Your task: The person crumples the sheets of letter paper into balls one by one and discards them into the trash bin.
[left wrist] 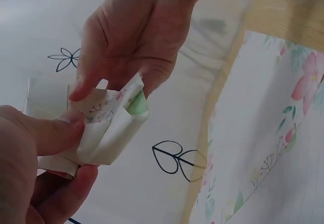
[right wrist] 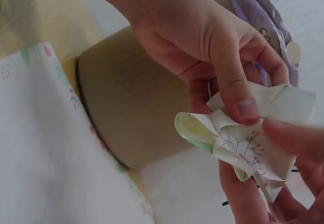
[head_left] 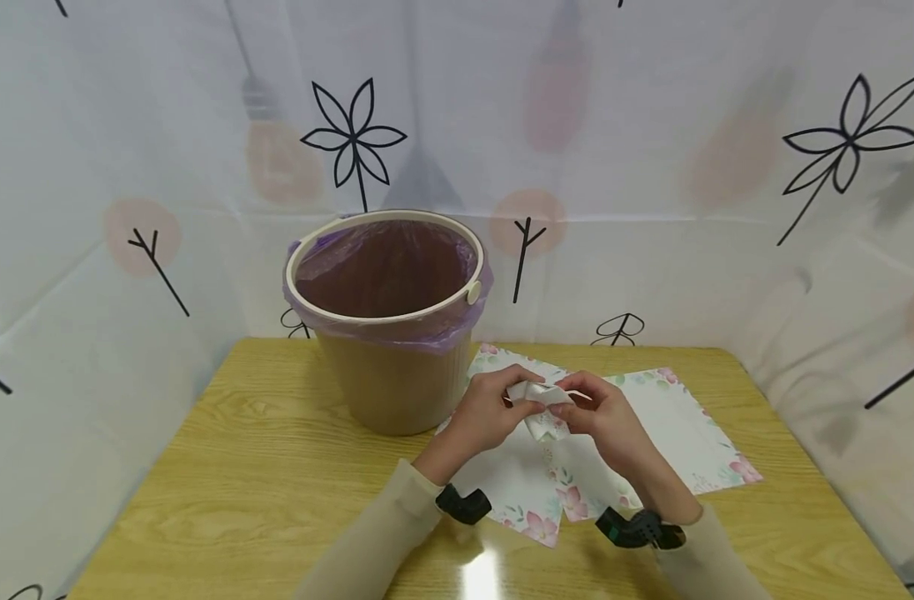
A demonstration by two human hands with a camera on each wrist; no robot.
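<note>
Both hands meet over the table around a small piece of folded paper [head_left: 544, 398], white with printed red sprigs and green patches. My left hand [head_left: 494, 408] pinches one side of it, thumb on top and fingers beneath, as the left wrist view shows. The opposite side is between the thumb and fingers of my right hand [right wrist: 202, 46]. Several creases and a rolled, open fold [right wrist: 195, 127] show in the paper. Below the hands, flat sheets [head_left: 674, 433] with pink-flower borders lie overlapping on the table.
A beige bin [head_left: 397, 383] lined with a purple plastic bag [head_left: 427, 337] stands left of the sheets, its handle lowered along the rim. The wood-grain table [head_left: 262, 483] backs onto a white patterned cloth [head_left: 621, 167]. Dark wrist straps [head_left: 464, 505] sit at both cuffs.
</note>
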